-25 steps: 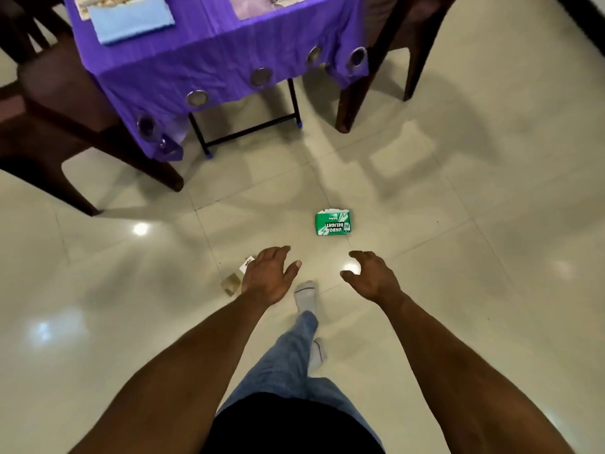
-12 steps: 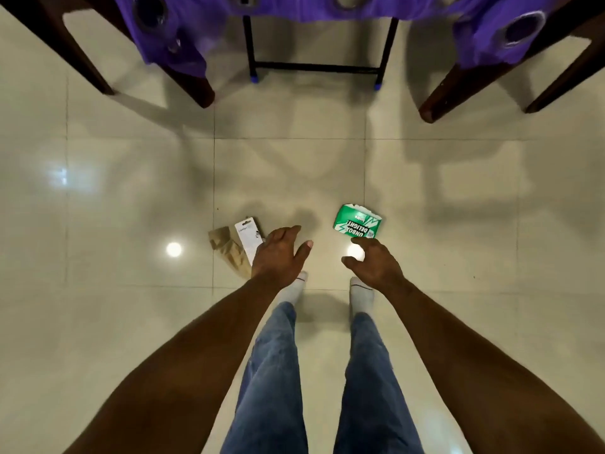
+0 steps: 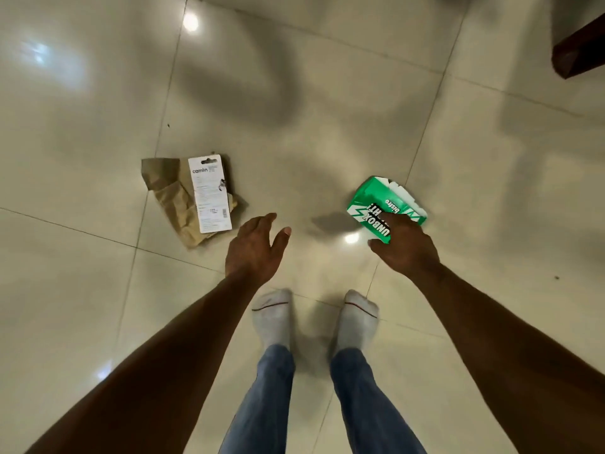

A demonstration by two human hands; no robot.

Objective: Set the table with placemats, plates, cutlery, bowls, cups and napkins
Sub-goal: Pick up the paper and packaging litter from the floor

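Two hands low over tiled floor (image 3: 98,290); right hand (image 3: 404,245) fingers curl onto green napkin box (image 3: 376,204) lying on floor; left hand (image 3: 253,249) fingers loosely spread, holding nothing

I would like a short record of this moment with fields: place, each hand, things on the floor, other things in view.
place: glossy cream tiled floor, seen from above
right hand: reaches down onto the green cardboard box with white lettering; fingers lie over its near edge, grip cannot be told
left hand: open, fingers spread, above the floor, holds nothing
things on the floor: crumpled brown paper bag with a white printed card lying on it, to the left of the green box
other: feet in white socks, blue jeans, dark wooden chair leg at top right
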